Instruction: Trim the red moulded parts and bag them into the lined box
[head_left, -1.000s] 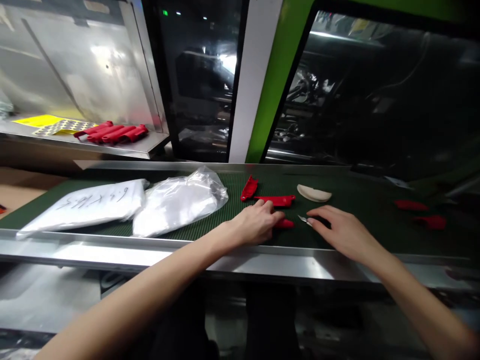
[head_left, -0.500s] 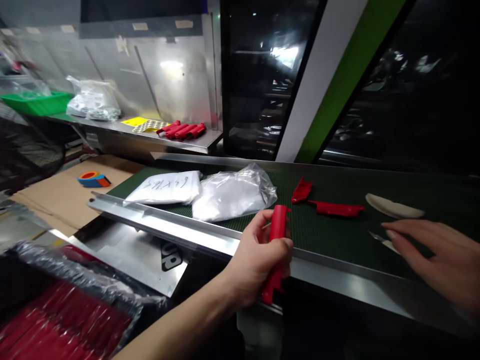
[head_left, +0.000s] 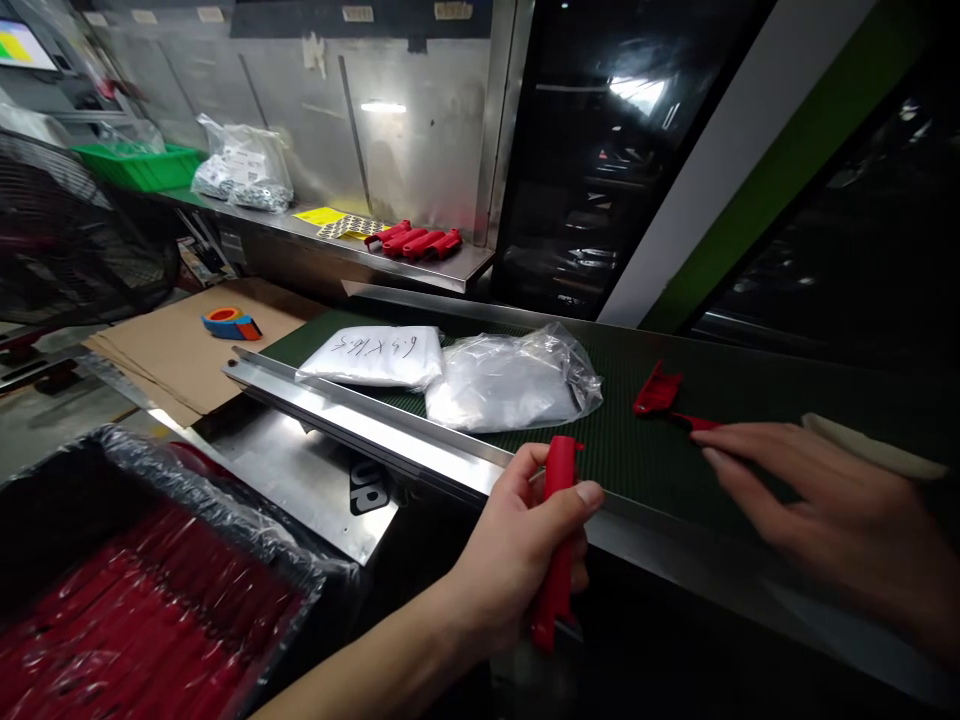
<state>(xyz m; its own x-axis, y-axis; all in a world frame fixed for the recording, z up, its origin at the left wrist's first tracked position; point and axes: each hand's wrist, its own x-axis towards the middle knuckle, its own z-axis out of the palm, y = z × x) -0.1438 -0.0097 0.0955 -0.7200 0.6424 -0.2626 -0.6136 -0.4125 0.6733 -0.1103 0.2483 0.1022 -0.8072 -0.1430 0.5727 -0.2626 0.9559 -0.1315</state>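
My left hand (head_left: 536, 535) is wrapped around a long red plastic part (head_left: 559, 530), held upright in front of the conveyor's metal edge. Over the green belt, my right hand (head_left: 817, 495) has its fingers stretched out and slightly apart. Its fingertips are beside a second red plastic piece (head_left: 694, 422), mostly hidden behind the hand. A smaller bent red piece (head_left: 658, 388) lies just left of that. Behind my right hand lies a beige curved piece (head_left: 870, 445), partly covered.
Two packs of clear plastic bags, a marked pack (head_left: 375, 357) and a loose bag (head_left: 514, 385), lie on the belt (head_left: 622, 450). A lined bin (head_left: 319, 580) of red parts stands lower left. Tape (head_left: 231, 323) rests on cardboard (head_left: 172, 370). More red parts (head_left: 424, 243) sit on the shelf.
My right hand has moved left and forward to the red piece on the belt, covering most of it. The small knife is out of sight. The view has turned left; my left hand keeps its grip.
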